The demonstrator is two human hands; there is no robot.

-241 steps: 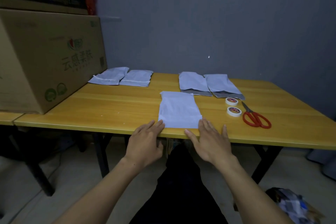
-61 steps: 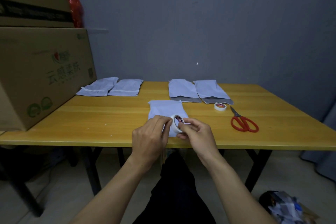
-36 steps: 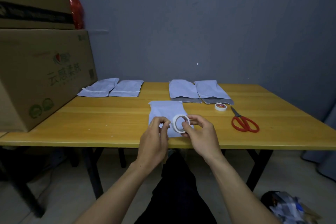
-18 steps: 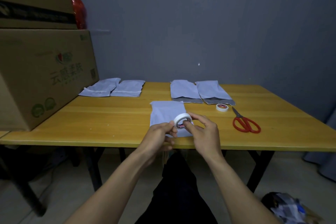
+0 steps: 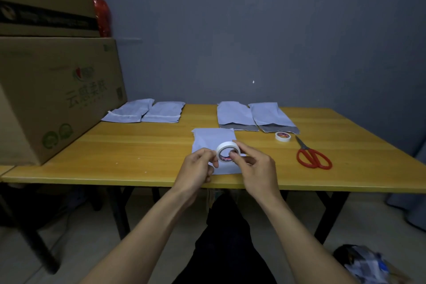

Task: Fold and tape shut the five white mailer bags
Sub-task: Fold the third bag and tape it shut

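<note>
Above the mailer bag (image 5: 208, 139), both hands' fingers (image 5: 244, 148) pinch the tape roll (image 5: 228, 151)

Smooth wood-grain table (image 5: 138, 157) with a soft sheen; near-edge mailer bag (image 5: 212, 138) matt white, faintly creased; raised tape roll (image 5: 223, 145) matt white paper; scissors (image 5: 307, 151) with glossy red plastic handles, dull metal blades; cardboard box (image 5: 57, 99) matt brown

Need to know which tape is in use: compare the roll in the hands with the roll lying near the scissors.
The held roll is gripped by the left hand and right hand; the spare roll lies untouched on the table. The held roll stands on edge over the front bag, hole toward the camera; the spare roll lies flat near the scissors. Both are white with printed cores.
</note>
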